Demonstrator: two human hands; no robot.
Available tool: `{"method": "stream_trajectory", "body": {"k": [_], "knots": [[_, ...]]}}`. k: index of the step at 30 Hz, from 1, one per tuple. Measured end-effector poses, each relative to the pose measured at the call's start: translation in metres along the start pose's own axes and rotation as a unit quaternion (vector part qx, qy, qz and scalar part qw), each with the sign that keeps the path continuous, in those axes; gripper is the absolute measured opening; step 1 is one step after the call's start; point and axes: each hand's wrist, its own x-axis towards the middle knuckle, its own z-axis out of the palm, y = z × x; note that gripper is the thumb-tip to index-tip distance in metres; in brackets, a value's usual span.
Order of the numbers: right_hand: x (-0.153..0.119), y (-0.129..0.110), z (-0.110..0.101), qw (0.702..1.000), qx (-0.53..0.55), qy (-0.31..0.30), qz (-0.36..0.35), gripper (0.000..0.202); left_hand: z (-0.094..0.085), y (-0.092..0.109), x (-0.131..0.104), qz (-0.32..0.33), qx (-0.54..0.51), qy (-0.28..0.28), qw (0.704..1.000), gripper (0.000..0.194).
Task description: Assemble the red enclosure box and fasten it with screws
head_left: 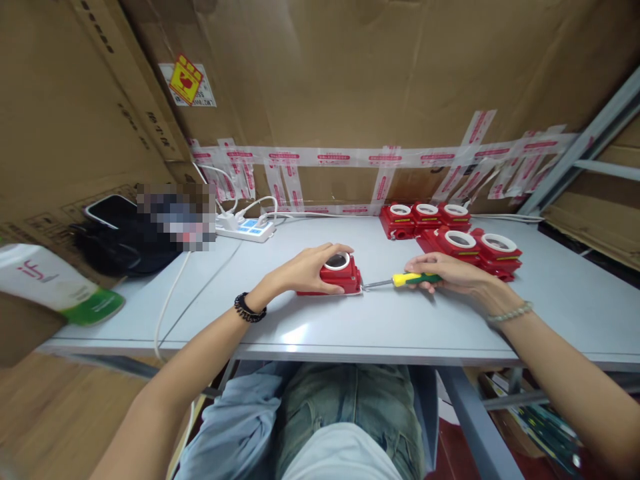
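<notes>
We see cardboard walls [350,73] behind the grey table [350,320]. Five red housings [453,233] cluster near our right hand [450,272], which pinches a screwdriver [403,280]. Our left hand [305,267] wraps the red housing [337,275] mid-table; a power strip [245,229] lies well apart.

Grey table [350,320] with red housings [453,230], power strip [247,229]

A small assembly workshop: grey worktable [350,327] walled by taped cardboard boxes [350,80], with red housings [450,230] batched.
</notes>
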Motion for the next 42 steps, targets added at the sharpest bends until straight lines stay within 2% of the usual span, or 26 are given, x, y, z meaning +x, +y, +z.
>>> {"method": "stream_trajectory", "body": {"k": [3, 8, 12, 16, 19, 25, 27, 30, 33, 35, 38, 40, 42], "knots": [[-0.0013, 0.0000, 0.0021, 0.998, -0.061, -0.018, -0.003, 0.042, 0.0000, -0.0004, -0.0001, 0.002, 0.001, -0.002, 1.000, 0.071], [-0.0059, -0.0035, 0.0033, 0.986, -0.160, -0.030, 0.042, 0.056, -0.0006, 0.0000, -0.0005, 0.002, 0.001, -0.004, 1.000, 0.070], [-0.0056, -0.0054, 0.0003, 0.984, -0.171, -0.019, -0.033, 0.042, -0.0006, 0.0010, -0.0005, -0.001, 0.002, -0.003, 1.000, 0.070], [-0.0045, -0.0055, -0.0024, 0.982, -0.166, 0.001, -0.090, 0.040, -0.0009, 0.0026, -0.0008, -0.003, 0.000, -0.002, 1.000, 0.069], [-0.0051, -0.0052, -0.0016, 0.981, -0.180, 0.008, -0.072, 0.044, -0.0014, 0.0032, -0.0011, -0.006, -0.003, -0.003, 1.000, 0.069], [-0.0078, -0.0057, 0.0039, 0.976, -0.217, -0.009, 0.011, 0.047, -0.0012, 0.0023, -0.0014, -0.009, 0.001, -0.003, 1.000, 0.069], [-0.0075, -0.0062, 0.0040, 0.974, -0.228, -0.007, 0.005, 0.048, -0.0011, 0.0021, -0.0015, -0.008, 0.001, -0.003, 1.000, 0.069], [-0.0052, -0.0056, 0.0020, 0.972, -0.229, -0.005, -0.048, 0.041, -0.0012, 0.0021, -0.0018, -0.008, 0.000, -0.002, 1.000, 0.069], [-0.0024, -0.0039, 0.0005, 0.974, -0.212, -0.009, -0.078, 0.046, -0.0016, 0.0025, -0.0019, -0.009, 0.000, -0.001, 1.000, 0.069], [-0.0014, -0.0031, 0.0007, 0.971, -0.227, 0.004, -0.076, 0.050, -0.0017, 0.0026, -0.0019, -0.010, 0.000, 0.000, 1.000, 0.069], [-0.0017, -0.0027, 0.0017, 0.963, -0.264, 0.033, -0.050, 0.046, -0.0017, 0.0027, -0.0019, -0.009, -0.001, 0.000, 1.000, 0.070], [-0.0026, -0.0031, 0.0017, 0.963, -0.267, 0.031, -0.030, 0.047, -0.0017, 0.0027, -0.0019, -0.009, 0.001, 0.000, 1.000, 0.070], [-0.0037, -0.0043, 0.0014, 0.965, -0.260, 0.017, -0.040, 0.048, -0.0016, 0.0029, -0.0019, -0.011, 0.001, 0.000, 1.000, 0.070]]}}
